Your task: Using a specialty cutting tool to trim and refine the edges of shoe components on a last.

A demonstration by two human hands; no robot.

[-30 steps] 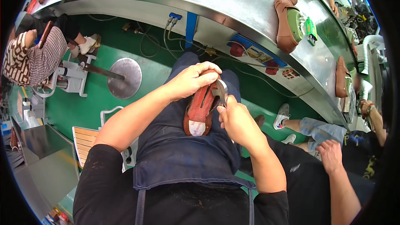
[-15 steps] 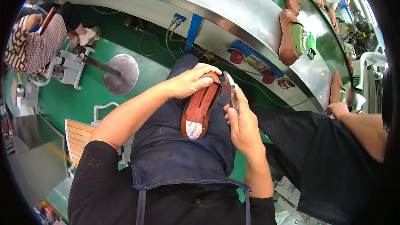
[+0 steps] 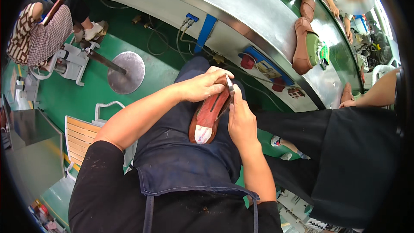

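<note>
A brown leather shoe (image 3: 210,111) lies over my lap in dark blue cloth, its toe pointing away from me. Its reddish inside shows a long dark slot, with a white patch at the near end. My left hand (image 3: 206,85) is closed around the far end and hides most of the toe. In my right hand (image 3: 242,118) is a metal hand tool (image 3: 230,87) with a narrow silvery end. That end lies against the shoe's far right edge, close to my left fingertips. My fingers cover the rest of the tool, so its exact kind is unclear.
Ahead runs a curved metal workbench (image 3: 207,0), with brown shoes (image 3: 302,45) at its right. A co-worker in black (image 3: 345,159) stands close on my right. Left are a wooden-slatted chair (image 3: 81,138), a round metal base (image 3: 126,73) and a seated person (image 3: 49,34).
My right hand has moved up and left, bringing the tool's end to the shoe's far edge. My left hand keeps its hold. The co-worker on the right has shifted.
</note>
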